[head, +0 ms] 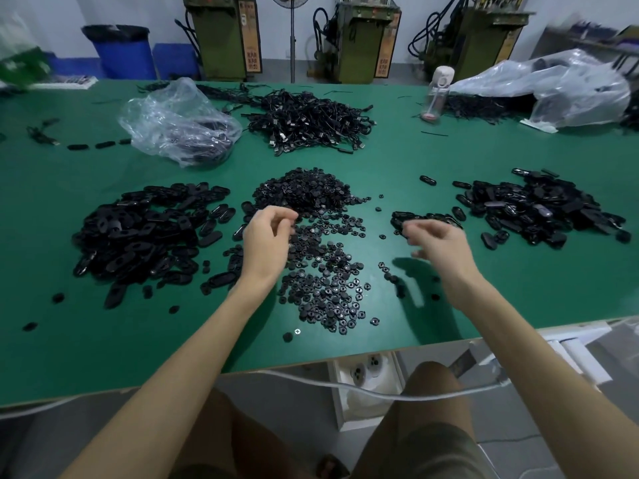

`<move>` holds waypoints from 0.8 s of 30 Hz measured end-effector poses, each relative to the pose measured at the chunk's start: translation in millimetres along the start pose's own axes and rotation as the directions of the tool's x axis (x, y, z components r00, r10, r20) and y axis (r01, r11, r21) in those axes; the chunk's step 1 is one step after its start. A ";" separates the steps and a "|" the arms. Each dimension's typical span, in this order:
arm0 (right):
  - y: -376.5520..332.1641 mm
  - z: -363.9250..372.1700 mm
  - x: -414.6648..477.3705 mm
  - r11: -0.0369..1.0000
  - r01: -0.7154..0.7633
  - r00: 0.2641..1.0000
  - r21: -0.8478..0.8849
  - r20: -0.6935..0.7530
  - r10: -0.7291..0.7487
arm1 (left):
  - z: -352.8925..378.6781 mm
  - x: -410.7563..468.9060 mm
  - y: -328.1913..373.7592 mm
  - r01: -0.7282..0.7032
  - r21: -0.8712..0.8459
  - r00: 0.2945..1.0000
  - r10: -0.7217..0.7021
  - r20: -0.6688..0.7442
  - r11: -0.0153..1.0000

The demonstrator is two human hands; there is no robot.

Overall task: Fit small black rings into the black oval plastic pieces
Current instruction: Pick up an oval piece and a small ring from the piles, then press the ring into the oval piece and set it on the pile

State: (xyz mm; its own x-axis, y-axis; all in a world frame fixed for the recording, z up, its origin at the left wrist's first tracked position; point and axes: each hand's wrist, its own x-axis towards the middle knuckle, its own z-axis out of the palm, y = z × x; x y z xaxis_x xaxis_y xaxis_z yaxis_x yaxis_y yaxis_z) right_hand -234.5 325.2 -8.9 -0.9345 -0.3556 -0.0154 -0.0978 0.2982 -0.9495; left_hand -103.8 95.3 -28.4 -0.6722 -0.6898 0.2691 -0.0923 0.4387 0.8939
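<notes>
Rings [321, 267] lie heaped and strewn mid-table between the hands, oval pieces [138, 233] piled left, another oval heap [539, 212] right (fitted or not, I cannot tell). Left hand [266, 236] hovers over the rings, fingers curled; right hand [435, 240] blurs, fingers loosely spread, apparently empty. Plenty seems left on the green table [103, 340].

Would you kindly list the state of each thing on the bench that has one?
left hand: raised over the rings, fingers curled, contents unclear
right hand: blurred, grip unclear
ring pile: loose, spread toward the bench edge
left oval pile: heaped
right oval pile: heaped
water bottle: upright, capped
</notes>
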 end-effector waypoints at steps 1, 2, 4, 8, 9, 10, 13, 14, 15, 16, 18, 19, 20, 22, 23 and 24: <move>3.3 4.1 -5.8 0.975 0.069 0.996 -0.209 0.068 -0.056 | -7.1 2.3 -5.2 -0.042 0.118 0.999 0.041 0.014 0.992; 7.3 7.8 -11.3 0.906 0.150 0.985 -0.396 0.141 -0.102 | -15.2 5.1 -11.8 -0.084 0.245 0.996 0.080 0.026 0.966; 15.2 13.9 -20.6 0.727 0.280 0.956 -0.627 0.247 -0.156 | -35.6 14.8 -27.9 -0.113 0.494 0.992 0.127 0.005 0.862; 24.7 25.4 -28.9 0.628 0.352 0.928 -0.694 0.346 -0.137 | -80.7 37.7 -54.9 0.083 0.726 0.993 0.004 -0.118 0.683; 26.7 29.8 -29.5 0.607 0.366 0.921 -0.706 0.369 -0.126 | -88.9 41.6 -60.2 0.135 0.740 0.990 -0.067 -0.121 0.658; 28.1 34.8 -29.8 0.582 0.386 0.913 -0.716 0.389 -0.127 | -95.4 44.4 -65.0 0.175 0.751 0.984 -0.137 -0.114 0.636; 29.1 49.9 -29.0 0.556 0.429 0.893 -0.712 0.425 -0.145 | -105.6 51.8 -75.5 0.198 0.792 0.968 -0.242 -0.065 0.578; 27.6 55.5 -28.2 0.563 0.432 0.892 -0.705 0.428 -0.147 | -106.6 54.3 -76.8 0.178 0.808 0.969 -0.241 -0.045 0.562; 25.8 61.3 -26.9 0.568 0.434 0.890 -0.699 0.430 -0.150 | -107.2 56.4 -77.5 0.154 0.819 0.972 -0.234 -0.025 0.552; 23.8 67.6 -25.0 0.565 0.437 0.889 -0.699 0.433 -0.152 | -107.8 57.9 -77.7 0.130 0.825 0.975 -0.223 -0.005 0.549; 19.7 80.3 -21.4 0.538 0.442 0.888 -0.718 0.437 -0.145 | -109.4 59.9 -78.2 0.087 0.825 0.982 -0.187 0.023 0.558; 17.6 86.8 -19.9 0.527 0.442 0.887 -0.726 0.440 -0.138 | -110.5 60.2 -78.5 0.070 0.823 0.986 -0.164 0.029 0.563; 15.7 93.2 -18.6 0.523 0.444 0.886 -0.728 0.445 -0.132 | -111.6 59.8 -79.0 0.058 0.821 0.989 -0.145 0.030 0.568; 12.4 104.7 -16.1 0.525 0.457 0.876 -0.718 0.465 -0.126 | -113.1 57.2 -80.9 0.067 0.809 0.992 -0.129 0.011 0.584; 11.4 109.6 -15.0 0.524 0.464 0.872 -0.714 0.473 -0.126 | -113.7 54.9 -82.1 0.081 0.797 0.992 -0.125 -0.007 0.598; 10.6 114.1 -14.0 0.522 0.467 0.870 -0.713 0.475 -0.129 | -114.1 52.9 -83.2 0.088 0.785 0.994 -0.109 -0.027 0.614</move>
State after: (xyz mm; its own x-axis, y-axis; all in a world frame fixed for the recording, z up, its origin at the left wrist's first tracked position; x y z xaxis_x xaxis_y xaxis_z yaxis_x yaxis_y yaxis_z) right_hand -183.4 232.3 -54.5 -0.6380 -0.7690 -0.0399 -0.7318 0.6216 -0.2794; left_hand -47.9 -43.4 -47.6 -0.6384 -0.7484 0.1799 -0.6922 0.6605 0.2909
